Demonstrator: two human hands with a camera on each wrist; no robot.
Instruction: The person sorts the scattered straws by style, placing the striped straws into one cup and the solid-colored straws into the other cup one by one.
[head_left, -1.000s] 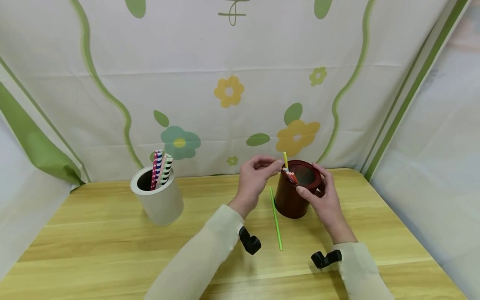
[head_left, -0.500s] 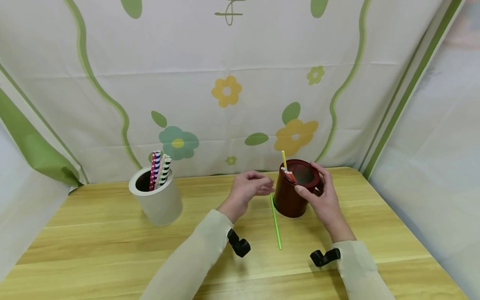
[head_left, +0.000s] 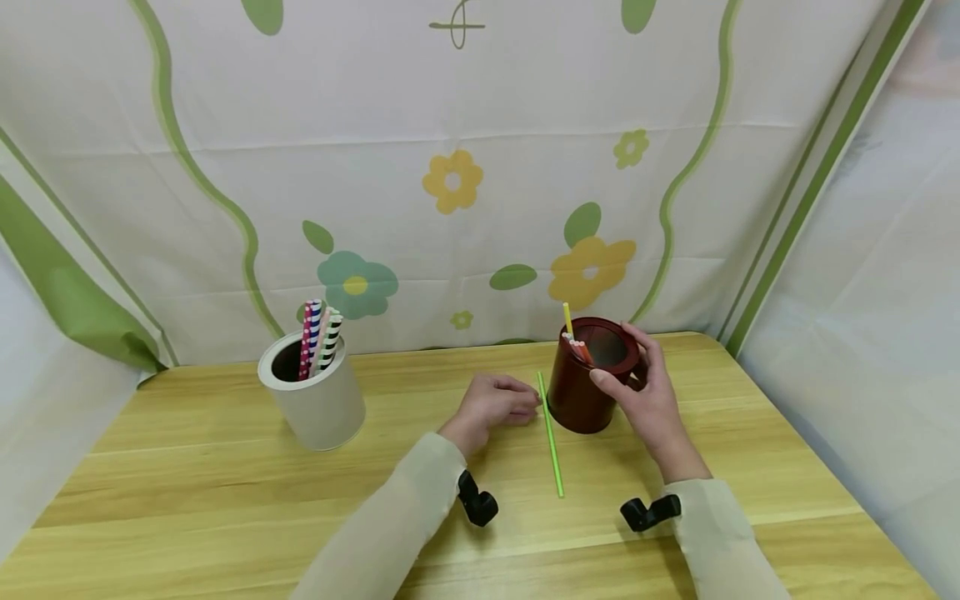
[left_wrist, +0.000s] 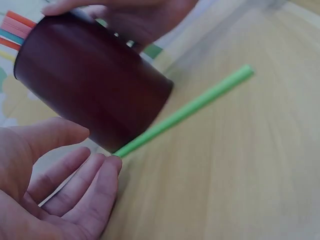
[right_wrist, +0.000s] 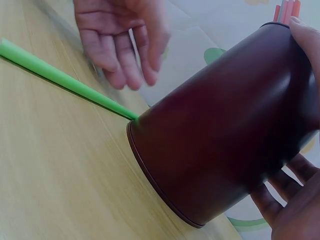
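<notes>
A bright green straw (head_left: 553, 450) lies on the table beside the dark red cylindrical holder (head_left: 579, 396). My left hand (head_left: 495, 403) is low at the straw's far end. In the left wrist view the loosely bent fingers (left_wrist: 102, 187) reach the green straw (left_wrist: 195, 105), the thumb held apart from them. My right hand (head_left: 651, 400) grips the dark red holder from its right side, thumb near the rim and fingers around the back. Several straws (head_left: 576, 343), one yellow and others reddish, stand inside it. In the right wrist view the holder (right_wrist: 215, 125) hides part of that hand.
On the left of the wooden table (head_left: 187, 492) stands a white holder (head_left: 318, 412) with several patterned straws (head_left: 321, 337), dotted and striped. Behind the table hangs a white cloth (head_left: 360, 183) with printed flowers.
My left hand has come down from the dark red holder's rim to the table, beside the green straw's far end. The right hand keeps its grip on the holder.
</notes>
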